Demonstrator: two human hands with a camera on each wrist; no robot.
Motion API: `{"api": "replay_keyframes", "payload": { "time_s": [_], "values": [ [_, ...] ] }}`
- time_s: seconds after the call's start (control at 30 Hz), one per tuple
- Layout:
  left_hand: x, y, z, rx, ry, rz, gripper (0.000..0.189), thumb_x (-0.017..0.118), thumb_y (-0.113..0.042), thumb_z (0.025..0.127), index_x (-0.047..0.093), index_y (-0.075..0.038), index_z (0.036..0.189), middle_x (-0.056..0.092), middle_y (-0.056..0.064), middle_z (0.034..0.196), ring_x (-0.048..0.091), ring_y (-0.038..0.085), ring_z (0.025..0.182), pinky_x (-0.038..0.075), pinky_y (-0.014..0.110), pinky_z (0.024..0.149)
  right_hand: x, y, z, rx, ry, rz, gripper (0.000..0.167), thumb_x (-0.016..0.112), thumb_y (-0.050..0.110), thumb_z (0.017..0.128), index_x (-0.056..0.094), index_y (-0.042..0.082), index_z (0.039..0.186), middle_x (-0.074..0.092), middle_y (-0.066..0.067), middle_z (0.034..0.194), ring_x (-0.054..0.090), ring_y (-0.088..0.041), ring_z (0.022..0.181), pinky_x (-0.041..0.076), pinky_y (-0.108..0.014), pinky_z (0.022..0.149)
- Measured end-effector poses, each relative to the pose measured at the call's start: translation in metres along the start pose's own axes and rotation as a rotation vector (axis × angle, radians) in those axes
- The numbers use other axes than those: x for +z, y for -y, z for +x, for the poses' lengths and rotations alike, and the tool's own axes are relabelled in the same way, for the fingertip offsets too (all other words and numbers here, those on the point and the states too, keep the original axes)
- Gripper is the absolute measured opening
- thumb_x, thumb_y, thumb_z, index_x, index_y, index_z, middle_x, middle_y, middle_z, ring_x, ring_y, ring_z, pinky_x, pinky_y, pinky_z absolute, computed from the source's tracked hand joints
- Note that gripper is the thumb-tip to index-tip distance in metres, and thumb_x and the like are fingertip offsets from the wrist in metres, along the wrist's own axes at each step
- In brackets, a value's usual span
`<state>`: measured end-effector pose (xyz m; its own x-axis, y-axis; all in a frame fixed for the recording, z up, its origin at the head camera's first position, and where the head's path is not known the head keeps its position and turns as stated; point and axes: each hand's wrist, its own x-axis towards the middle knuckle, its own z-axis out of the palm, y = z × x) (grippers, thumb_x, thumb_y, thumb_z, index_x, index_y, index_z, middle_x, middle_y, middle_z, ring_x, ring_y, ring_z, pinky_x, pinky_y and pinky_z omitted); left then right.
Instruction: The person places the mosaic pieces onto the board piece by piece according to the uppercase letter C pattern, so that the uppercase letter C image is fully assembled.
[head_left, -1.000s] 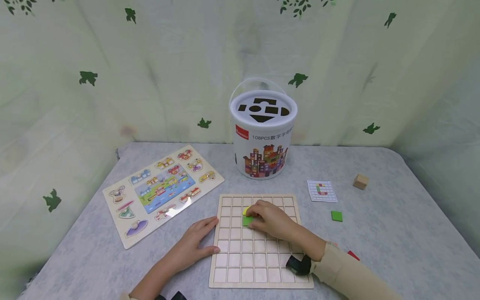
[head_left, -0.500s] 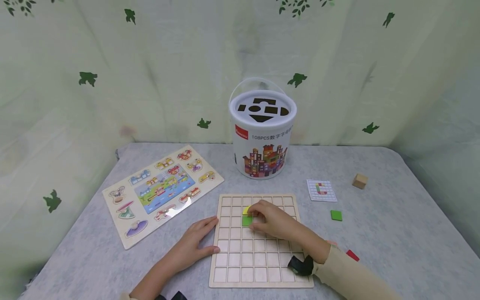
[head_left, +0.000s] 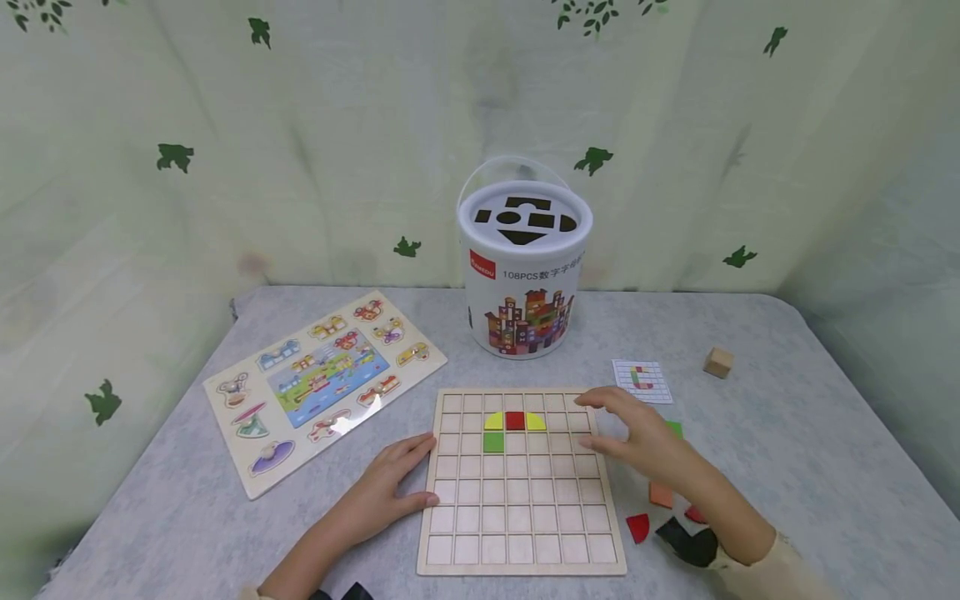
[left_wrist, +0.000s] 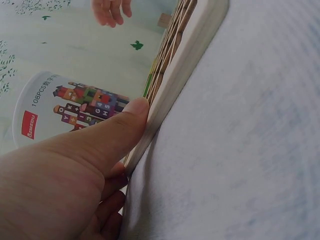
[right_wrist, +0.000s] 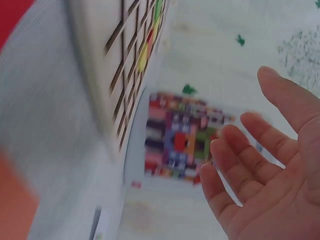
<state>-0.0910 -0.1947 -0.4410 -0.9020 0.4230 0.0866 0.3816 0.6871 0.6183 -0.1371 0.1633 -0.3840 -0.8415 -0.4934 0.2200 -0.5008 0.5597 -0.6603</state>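
Observation:
The wooden grid board point(head_left: 517, 518) lies flat in front of me. In its second row sit a yellow quarter-round tile point(head_left: 494, 422), a red square tile point(head_left: 515, 421) and another yellow quarter-round tile point(head_left: 536, 422). A green square tile point(head_left: 493, 442) fills the cell under the left yellow one. My left hand point(head_left: 384, 483) touches the board's left edge; in the left wrist view its thumb point(left_wrist: 127, 117) rests against that edge. Over the board's right border is my right hand point(head_left: 645, 437), holding nothing, thumb and fingers spread apart in the right wrist view.
By my right forearm lie red tiles point(head_left: 637, 527), an orange tile point(head_left: 661, 494) and a partly hidden green tile point(head_left: 676, 428). Farther back are a pattern card point(head_left: 654, 392) and a wooden block point(head_left: 718, 362). A white bucket point(head_left: 517, 275) stands behind; a picture puzzle point(head_left: 258, 467) lies left.
My right hand has moved right, away from the second row, uncovering the red tile and the right yellow tile. The left hand stays at the board's edge.

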Motion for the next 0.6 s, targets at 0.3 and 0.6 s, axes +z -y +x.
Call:
{"api": "replay_keyframes", "payload": {
  "time_s": [0.3, 0.6],
  "values": [
    [0.000, 0.001, 0.000, -0.026, 0.017, -0.020, 0.077, 0.063, -0.046, 0.079, 0.035, -0.006, 0.138, 0.033, 0.006, 0.140, 0.028, 0.029, 0.127, 0.026, 0.051, 0.097, -0.027, -0.048, -0.032, 0.181, -0.080, -0.094, 0.047, 0.071, 0.020, 0.078, 0.054, 0.005, 0.119, 0.052, -0.010, 0.118, 0.049, -0.030, 0.102, 0.044, -0.048, 0.081],
    [0.000, 0.001, 0.000, -0.023, 0.007, -0.023, 0.076, 0.065, -0.044, 0.078, 0.036, -0.006, 0.138, 0.034, 0.005, 0.140, 0.028, 0.028, 0.127, 0.027, 0.051, 0.097, -0.033, -0.086, -0.047, 0.329, -0.022, -0.106, 0.048, 0.072, 0.019, 0.077, 0.053, 0.000, 0.117, 0.053, -0.015, 0.114, 0.051, -0.030, 0.100, 0.042, -0.048, 0.085]
  ]
}}
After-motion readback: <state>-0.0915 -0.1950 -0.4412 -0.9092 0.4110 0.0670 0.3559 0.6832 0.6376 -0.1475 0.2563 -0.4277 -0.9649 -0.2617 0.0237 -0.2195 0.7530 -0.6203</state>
